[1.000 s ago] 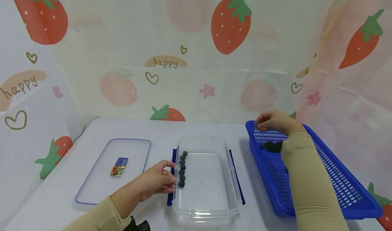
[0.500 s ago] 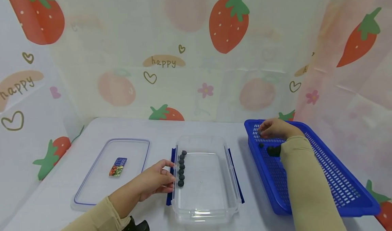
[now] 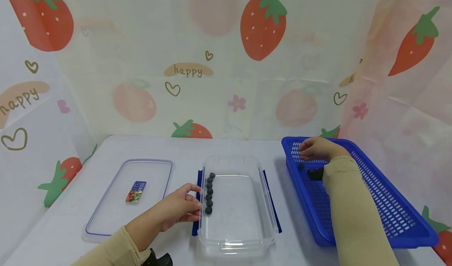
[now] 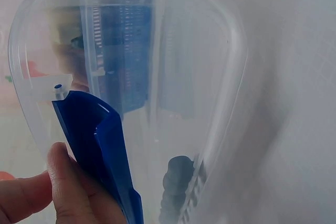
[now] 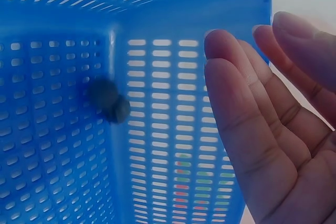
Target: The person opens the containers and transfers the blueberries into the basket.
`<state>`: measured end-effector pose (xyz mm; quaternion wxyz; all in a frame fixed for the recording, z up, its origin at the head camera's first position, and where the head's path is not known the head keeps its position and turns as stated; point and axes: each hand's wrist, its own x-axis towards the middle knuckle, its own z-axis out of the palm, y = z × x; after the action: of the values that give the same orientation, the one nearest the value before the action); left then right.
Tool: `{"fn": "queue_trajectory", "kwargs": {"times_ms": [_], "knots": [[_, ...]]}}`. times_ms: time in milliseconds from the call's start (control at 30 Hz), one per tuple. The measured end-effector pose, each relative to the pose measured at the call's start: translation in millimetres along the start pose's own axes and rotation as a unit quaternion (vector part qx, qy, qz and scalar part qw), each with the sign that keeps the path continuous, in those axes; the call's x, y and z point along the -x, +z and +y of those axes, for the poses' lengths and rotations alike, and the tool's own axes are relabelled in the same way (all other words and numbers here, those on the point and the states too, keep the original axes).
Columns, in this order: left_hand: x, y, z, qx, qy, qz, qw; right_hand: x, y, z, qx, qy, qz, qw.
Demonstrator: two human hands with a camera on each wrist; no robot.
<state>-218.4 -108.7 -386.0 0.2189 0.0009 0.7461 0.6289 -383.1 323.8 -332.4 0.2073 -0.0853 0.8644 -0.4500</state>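
Box [image 3: 233, 223], lid [image 3: 116, 209], basket [image 3: 310, 211] on table [image 3: 183, 150]

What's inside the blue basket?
Two blurred dark balls show in the blue basket; in the head view, the right hand and sleeve cover part of its inside.

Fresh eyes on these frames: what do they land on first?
Probably the solid blue slotted basket at the right, with the right hand over it. Next, the neat row of dark balls along the left side of the clear box in the middle, with the left hand at its blue clip. Behind, a big red printed strawberry stands out on the pale backdrop.
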Motion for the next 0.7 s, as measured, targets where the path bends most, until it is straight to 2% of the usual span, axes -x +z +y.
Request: {"fn": "queue_trajectory", "kwargs": {"times_ms": [167,333,500,700], "knots": [[-0.3,0.2,0.0,-0.002,-0.003,0.001,1.0,0.5,-0.5,-1.9,0.0,0.007,0.004,1.0],[0.1,0.3,0.6,-0.002,-0.004,-0.001,1.0,1.7,-0.9,-11.2,0.013,-0.01,0.012,0.9998],[0.0,-0.5,0.6,-0.001,-0.002,-0.004,1.0,-1.1,8.6,-38.4,0.028,-0.052,0.011,0.9982],[-0.3,-0.9,0.4,-0.002,-0.004,-0.005,1.0,-6.9,33.2,-78.4,0.076,-0.09,-0.006,0.993]]}}
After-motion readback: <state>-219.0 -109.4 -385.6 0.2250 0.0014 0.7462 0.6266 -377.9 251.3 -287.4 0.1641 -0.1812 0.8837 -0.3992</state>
